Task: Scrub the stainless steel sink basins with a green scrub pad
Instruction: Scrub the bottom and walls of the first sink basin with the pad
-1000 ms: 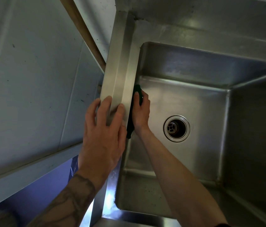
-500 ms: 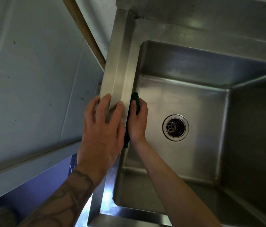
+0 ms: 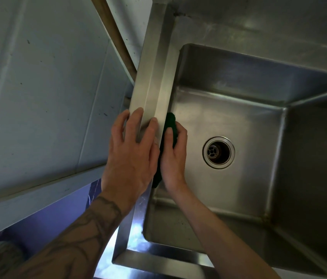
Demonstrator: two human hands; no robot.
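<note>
Right hand holds the green scrub pad flat against the left inner wall of the sink basin, thumb laid on it and fingers curled over its edge. The pad's long axis runs along that wall, near to far, so I reckon the next stroke goes that way. Left hand lies just beside it on the sink rim, fingers spread, holding nothing. The rim hides the wall and much of the pad.
</note>
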